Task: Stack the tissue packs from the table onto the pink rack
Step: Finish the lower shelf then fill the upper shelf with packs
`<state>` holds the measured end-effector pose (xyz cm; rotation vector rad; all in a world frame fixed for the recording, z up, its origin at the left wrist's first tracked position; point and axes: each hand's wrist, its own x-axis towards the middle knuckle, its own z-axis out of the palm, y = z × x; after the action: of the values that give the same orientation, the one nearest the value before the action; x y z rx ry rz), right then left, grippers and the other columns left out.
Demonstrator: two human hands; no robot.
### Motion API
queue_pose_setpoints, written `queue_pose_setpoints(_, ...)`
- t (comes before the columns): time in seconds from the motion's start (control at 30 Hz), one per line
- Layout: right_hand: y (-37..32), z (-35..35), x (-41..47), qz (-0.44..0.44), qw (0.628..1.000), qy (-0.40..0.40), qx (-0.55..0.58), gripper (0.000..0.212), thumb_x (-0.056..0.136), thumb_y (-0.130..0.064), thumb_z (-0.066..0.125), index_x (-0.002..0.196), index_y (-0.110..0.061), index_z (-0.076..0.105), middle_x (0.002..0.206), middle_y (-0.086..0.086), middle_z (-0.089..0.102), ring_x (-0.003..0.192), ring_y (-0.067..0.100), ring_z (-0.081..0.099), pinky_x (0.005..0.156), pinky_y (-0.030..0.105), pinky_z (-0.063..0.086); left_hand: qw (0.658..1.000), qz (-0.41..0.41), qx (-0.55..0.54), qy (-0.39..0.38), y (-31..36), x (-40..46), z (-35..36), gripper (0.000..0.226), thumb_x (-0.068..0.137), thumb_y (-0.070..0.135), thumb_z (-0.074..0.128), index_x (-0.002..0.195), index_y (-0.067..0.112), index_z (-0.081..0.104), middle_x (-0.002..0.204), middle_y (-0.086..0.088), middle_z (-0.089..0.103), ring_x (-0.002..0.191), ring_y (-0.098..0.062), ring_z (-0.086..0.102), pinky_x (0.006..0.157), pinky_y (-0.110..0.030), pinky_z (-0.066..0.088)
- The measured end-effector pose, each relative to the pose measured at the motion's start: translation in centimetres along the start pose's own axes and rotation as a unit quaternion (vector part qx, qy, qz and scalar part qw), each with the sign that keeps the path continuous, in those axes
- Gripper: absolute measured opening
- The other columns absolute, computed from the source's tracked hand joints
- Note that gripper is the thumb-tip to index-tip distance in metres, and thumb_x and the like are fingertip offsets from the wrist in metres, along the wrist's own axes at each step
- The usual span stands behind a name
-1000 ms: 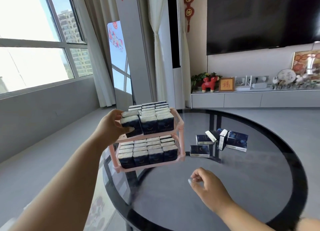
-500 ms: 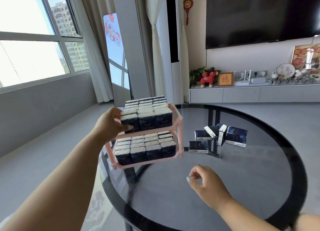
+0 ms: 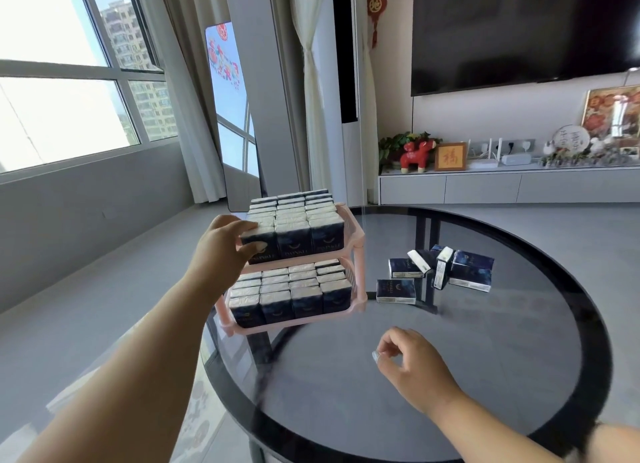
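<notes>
Your left hand curls round the near-left pack on the top shelf of the pink rack, just left of frame centre — likely seating it flush in its row. Both shelves look nearly full. Your right hand, lower right, hangs loosely curled and holds nothing — free for the loose tissue packs right of the rack on the glass table.

The left arm reaches forward, its hand raised with thumb and fingers curled around a pack. The right hand hovers lower, fingers loosely curled, thumb near the fingertips, holding nothing.
</notes>
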<state>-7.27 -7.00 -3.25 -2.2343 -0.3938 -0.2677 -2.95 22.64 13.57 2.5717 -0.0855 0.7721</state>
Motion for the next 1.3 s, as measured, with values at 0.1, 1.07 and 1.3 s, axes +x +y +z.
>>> queue_pose_setpoints(0.1, 0.0, 0.0, 0.0, -0.001, 1.0, 0.002, -0.004, 0.011, 0.08, -0.032, 0.061, 0.072, -0.029, 0.052, 0.078, -0.012, 0.059, 0.087, 0.004, 0.053, 0.076, 0.021, 0.044, 0.999, 0.004, 0.036, -0.005, -0.3, -0.1, 0.4, 0.044, 0.088, 0.032, 0.067, 0.128, 0.014, 0.062, 0.126, -0.005, 0.051, 0.101, -0.024, 0.058, 0.093, -0.032, 0.043)
queue_pose_setpoints(1.07, 2.3, -6.6, 7.6, 0.141, 0.957, 0.244, 0.074, 0.016, 0.078, -0.019, 0.067, 0.088, -0.021, 0.054, 0.085, -0.002, 0.058, 0.079, 0.018, 0.056, 0.067, 0.028, 0.044, 0.982, -0.038, -0.154, -0.098, 10.3, -10.9, 16.9, 0.03, 0.096, 0.032, 0.052, 0.121, 0.018, 0.052, 0.11, 0.012, 0.046, 0.114, -0.015, 0.046, 0.098, -0.029, 0.039)
queue_pose_setpoints(1.3, 7.0, -10.9, 15.1, 0.207, 0.951, 0.223, -0.052, 0.03, 0.081, -0.036, 0.063, 0.104, -0.019, 0.057, 0.105, 0.003, 0.056, 0.097, 0.022, 0.053, 0.071, 0.028, 0.036, 0.975, -0.065, -0.182, -0.106, 9.4, -10.9, 19.2, 0.027, 0.095, 0.033, 0.054, 0.12, 0.022, 0.05, 0.112, 0.012, 0.048, 0.11, -0.013, 0.051, 0.087, -0.024, 0.038)
